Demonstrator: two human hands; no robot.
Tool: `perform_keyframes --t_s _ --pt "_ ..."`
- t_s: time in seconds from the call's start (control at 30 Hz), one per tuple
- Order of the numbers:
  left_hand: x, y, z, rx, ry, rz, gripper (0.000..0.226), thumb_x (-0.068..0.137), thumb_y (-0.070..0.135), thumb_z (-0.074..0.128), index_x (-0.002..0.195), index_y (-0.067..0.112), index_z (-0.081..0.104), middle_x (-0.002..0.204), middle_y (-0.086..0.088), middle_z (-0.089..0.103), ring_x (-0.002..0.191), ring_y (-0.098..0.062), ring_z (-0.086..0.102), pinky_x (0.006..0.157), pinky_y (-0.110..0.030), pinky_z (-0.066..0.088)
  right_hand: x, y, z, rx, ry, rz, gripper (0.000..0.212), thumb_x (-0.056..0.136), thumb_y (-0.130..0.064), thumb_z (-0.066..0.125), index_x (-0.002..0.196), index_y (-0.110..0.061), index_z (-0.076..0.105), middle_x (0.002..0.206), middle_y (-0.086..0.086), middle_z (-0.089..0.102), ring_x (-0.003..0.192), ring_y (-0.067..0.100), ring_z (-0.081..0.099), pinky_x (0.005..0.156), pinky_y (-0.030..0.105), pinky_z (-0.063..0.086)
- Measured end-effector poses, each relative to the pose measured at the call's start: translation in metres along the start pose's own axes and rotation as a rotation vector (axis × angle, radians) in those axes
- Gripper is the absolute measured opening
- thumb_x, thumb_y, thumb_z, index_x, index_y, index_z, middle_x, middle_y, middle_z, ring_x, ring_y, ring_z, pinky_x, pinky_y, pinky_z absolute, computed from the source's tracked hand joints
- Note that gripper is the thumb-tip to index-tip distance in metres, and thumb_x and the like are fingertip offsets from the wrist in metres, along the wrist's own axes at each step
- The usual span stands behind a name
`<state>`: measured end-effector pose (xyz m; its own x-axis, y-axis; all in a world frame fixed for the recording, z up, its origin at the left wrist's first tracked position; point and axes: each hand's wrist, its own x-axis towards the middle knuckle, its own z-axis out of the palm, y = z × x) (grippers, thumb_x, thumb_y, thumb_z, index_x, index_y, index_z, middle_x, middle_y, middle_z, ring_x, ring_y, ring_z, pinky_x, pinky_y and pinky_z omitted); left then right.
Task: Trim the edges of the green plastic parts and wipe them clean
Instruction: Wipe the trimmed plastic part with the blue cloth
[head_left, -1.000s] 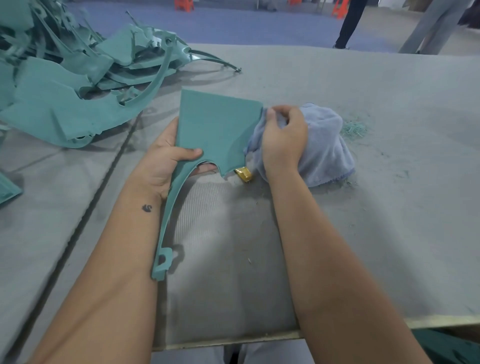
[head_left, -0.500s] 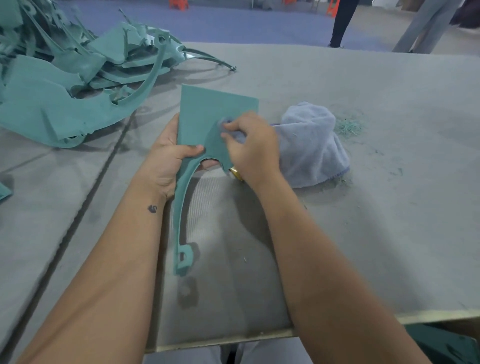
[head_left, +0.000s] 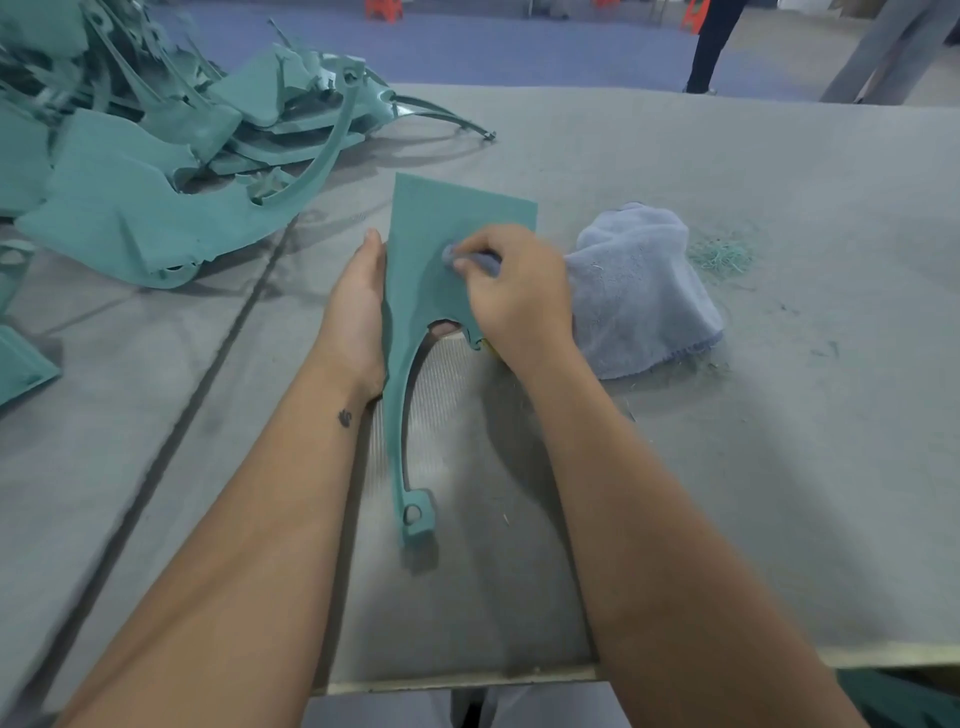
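- Fingers (head_left: 470, 248) of the right hand (head_left: 519, 291) are curled and pinched on a corner of the blue-grey cloth (head_left: 644, 291), which is pressed to the face of the green part (head_left: 447, 234); fingers of the left hand (head_left: 358, 306) are mostly hidden behind the part's left edge, so their closure is only inferred from fingertips glimpsed through the cut-out.
- Grey table (head_left: 779, 467): felt-like covering, likely giving some friction so that a part laid flat is not expected to slide much.
- Heap of green parts (head_left: 156, 171) is noted at far left, well apart from the hands; tangled arms there are judged liable to snag when one is pulled free.
- Green part in hand is held tilted over the middle of the table, broad panel away from the person, thin curved arm toward the near edge.
- Part is judged light and thin; the panel seems fairly stiff, the arm springy and the likelier place to bend or crack.
- Best hold is judged to be the panel's side edge near the arm's root, as used now, not the arm or its end lug (head_left: 415, 517).
- Green shavings (head_left: 722, 257) are seen just beyond the cloth.
- Small yellow object (head_left: 487, 347), mostly hidden under the right hand, cannot be identified.
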<state>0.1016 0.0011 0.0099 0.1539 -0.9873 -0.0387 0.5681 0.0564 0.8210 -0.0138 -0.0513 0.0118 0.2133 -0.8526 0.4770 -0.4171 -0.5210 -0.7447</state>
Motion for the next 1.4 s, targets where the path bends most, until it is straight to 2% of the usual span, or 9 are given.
perform_keyframes --t_s 0.1,0.23,0.5,0.7,0.83,0.97,1.17,1.3,1.4 --pt "0.001 -0.002 0.0 0.045 0.013 0.03 0.061 0.105 0.043 0.013 0.113 0.011 0.064 0.107 -0.01 0.073 0.096 -0.023 0.071 0.072 -0.032 0.059 -0.002 0.001 0.002 0.063 0.131 -0.024 0.007 0.085 -0.011 0.065 0.087 -0.012 0.071 0.09 -0.005 0.067 0.085 0.008 0.058 0.081 0.021 0.045" --pt "0.002 -0.002 0.0 0.054 0.034 0.068 0.062 0.106 0.042 0.012 0.116 0.009 0.063 0.104 -0.007 0.074 0.099 -0.019 0.07 0.076 -0.025 0.056 -0.005 -0.007 0.004 -0.019 -0.223 -0.219 0.007 0.075 -0.015 0.076 0.082 -0.018 0.076 0.084 -0.006 0.069 0.088 0.017 0.064 0.082 0.044 0.048" --pt "0.003 -0.004 -0.003 0.102 0.134 0.07 0.064 0.105 0.048 0.015 0.12 0.008 0.062 0.114 -0.012 0.07 0.106 -0.024 0.068 0.089 -0.029 0.055 -0.013 -0.021 -0.004 -0.251 -0.522 -0.306 0.006 0.071 -0.025 0.072 0.066 -0.028 0.074 0.08 -0.017 0.066 0.081 -0.001 0.047 0.09 0.037 0.036" --pt "0.005 -0.004 -0.007 0.117 0.089 0.048 0.067 0.104 0.049 0.012 0.116 0.009 0.064 0.114 -0.011 0.07 0.108 -0.022 0.067 0.088 -0.028 0.056 -0.015 -0.021 0.01 -0.185 -0.247 -0.247 0.006 0.077 -0.02 0.069 0.074 -0.024 0.071 0.083 -0.007 0.066 0.088 0.017 0.061 0.082 0.043 0.044" --pt "0.004 -0.006 -0.003 0.086 0.054 0.023 0.064 0.104 0.049 0.015 0.113 0.01 0.066 0.108 -0.01 0.073 0.098 -0.02 0.07 0.076 -0.029 0.058 -0.008 -0.014 0.014 0.085 0.092 0.055 0.003 0.084 -0.015 0.067 0.083 -0.016 0.069 0.09 0.0 0.067 0.087 0.015 0.061 0.082 0.028 0.046" --pt "0.002 -0.012 0.002 0.257 0.08 0.133 0.03 0.102 0.027 0.045 0.106 0.014 0.072 0.093 -0.006 0.075 0.079 -0.016 0.071 0.071 -0.027 0.058 0.01 0.002 0.003 0.157 0.326 0.279 0.007 0.086 -0.012 0.062 0.08 -0.011 0.064 0.089 0.006 0.067 0.087 0.02 0.059 0.081 0.028 0.045" --pt "-0.003 -0.009 0.001 0.269 -0.062 0.082 0.058 0.098 0.053 0.033 0.126 0.01 0.061 0.125 -0.015 0.065 0.118 -0.032 0.06 0.104 -0.048 0.045 0.002 0.002 0.004 0.2 0.118 0.17 0.008 0.085 -0.006 0.062 0.089 -0.009 0.069 0.091 0.001 0.068 0.087 0.01 0.06 0.077 0.015 0.043" --pt "-0.002 -0.006 0.001 0.222 -0.075 0.055 0.03 0.1 0.025 0.043 0.102 0.011 0.069 0.102 -0.013 0.072 0.09 -0.023 0.069 0.08 -0.037 0.057 -0.002 0.002 -0.003 0.436 -0.197 -0.043 0.025 0.075 0.015 0.064 0.081 -0.008 0.072 0.082 0.009 0.064 0.077 0.011 0.06 0.07 0.02 0.051" --pt "-0.003 -0.003 -0.001 0.264 -0.039 0.065 0.022 0.096 0.004 0.044 0.106 0.007 0.064 0.09 -0.009 0.074 0.077 -0.019 0.071 0.068 -0.03 0.058 0.0 0.005 -0.004 0.428 -0.172 0.0 0.019 0.075 0.011 0.068 0.08 -0.007 0.072 0.077 0.0 0.064 0.077 0.011 0.062 0.073 0.021 0.05"
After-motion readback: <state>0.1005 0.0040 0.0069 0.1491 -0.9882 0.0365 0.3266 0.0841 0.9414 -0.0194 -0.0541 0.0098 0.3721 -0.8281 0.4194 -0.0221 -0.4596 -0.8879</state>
